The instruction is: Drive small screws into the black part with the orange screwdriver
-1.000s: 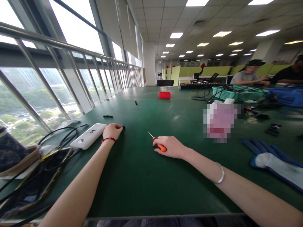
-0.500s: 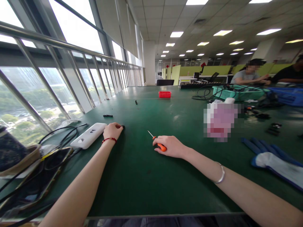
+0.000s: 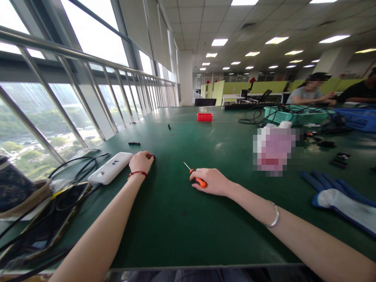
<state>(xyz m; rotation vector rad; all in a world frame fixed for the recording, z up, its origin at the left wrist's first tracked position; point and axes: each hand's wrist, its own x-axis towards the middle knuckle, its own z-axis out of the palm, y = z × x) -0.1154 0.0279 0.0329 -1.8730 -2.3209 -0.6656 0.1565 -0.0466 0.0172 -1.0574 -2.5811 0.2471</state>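
My right hand [image 3: 210, 180] rests on the green table [image 3: 170, 219], its fingers closed round the orange handle of a screwdriver [image 3: 201, 182]. The thin shaft points away and to the left. My left hand [image 3: 141, 162] is on the table beside a white power bank [image 3: 111, 168]. Its fingers pinch a small black part [image 3: 152, 157], mostly hidden by the fingertips. Another black piece [image 3: 134, 143] lies just beyond the left hand, and a smaller black one [image 3: 169, 126] is farther back.
A red box [image 3: 205, 117] stands at the back. To the right lie a blurred pink package [image 3: 274, 150], blue-white gloves [image 3: 346, 203] and a green basket [image 3: 299, 116] with cables. At left are a phone [image 3: 44, 223] and black cables. Two people sit at the far right.
My left hand has turned slightly and shifted a little to the right, still pinching the black part. The right hand with the screwdriver stays in place.
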